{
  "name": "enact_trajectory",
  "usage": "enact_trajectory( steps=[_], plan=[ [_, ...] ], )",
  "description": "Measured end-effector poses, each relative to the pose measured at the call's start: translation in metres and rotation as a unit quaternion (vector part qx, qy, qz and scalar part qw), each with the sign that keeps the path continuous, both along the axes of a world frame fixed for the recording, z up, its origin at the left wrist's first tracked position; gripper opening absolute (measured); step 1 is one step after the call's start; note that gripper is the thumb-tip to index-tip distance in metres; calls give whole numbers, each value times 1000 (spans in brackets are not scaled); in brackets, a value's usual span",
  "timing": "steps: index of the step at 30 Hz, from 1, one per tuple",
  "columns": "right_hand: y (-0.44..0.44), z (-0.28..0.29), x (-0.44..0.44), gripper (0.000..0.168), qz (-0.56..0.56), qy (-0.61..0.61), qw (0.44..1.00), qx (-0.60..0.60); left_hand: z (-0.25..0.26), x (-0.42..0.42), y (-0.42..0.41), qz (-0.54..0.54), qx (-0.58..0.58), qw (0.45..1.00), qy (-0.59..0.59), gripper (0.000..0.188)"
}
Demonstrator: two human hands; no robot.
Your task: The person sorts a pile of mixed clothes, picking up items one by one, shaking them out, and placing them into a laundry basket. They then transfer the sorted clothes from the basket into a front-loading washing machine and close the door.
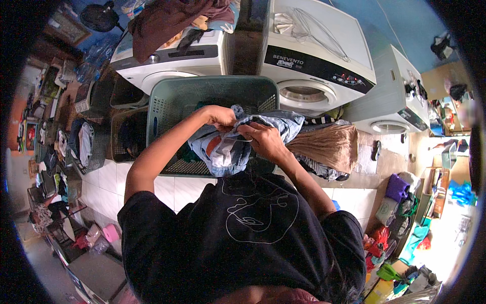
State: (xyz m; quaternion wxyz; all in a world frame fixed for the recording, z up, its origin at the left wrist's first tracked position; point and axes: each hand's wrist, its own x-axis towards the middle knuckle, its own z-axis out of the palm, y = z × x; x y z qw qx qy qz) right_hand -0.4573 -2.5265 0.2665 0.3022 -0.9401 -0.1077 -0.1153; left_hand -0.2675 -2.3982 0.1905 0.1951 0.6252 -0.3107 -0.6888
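Observation:
A bunched light-blue garment [228,152] with white lining and an orange-brown patch is held over a large green plastic laundry basket [212,81]. My left hand [222,117] grips its upper edge, fingers partly hidden in the folds. Close beside it, my right hand [262,136] pinches the same cloth near a thin white cord. Dark green cloth lies low in the basket, mostly covered by the garment and my arms. To the right of the basket is a brown pleated cloth [330,146] on a pile of clothes.
Front-loading washing machines [307,95] stand behind and to the right; another machine [182,64] at the upper left carries piled clothes [163,22]. Baskets of laundry [89,148] stand at left. White floor tiles [102,182] show beside me. Plastic bags [398,190] and sandals [376,150] lie at right.

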Motion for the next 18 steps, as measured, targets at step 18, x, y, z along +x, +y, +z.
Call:
enact_trajectory(
  steps=[18],
  plan=[
    [5,-13,-1,18,4,57,998,-2,65,-17,1,228,-76,953,-187,21]
  ],
)
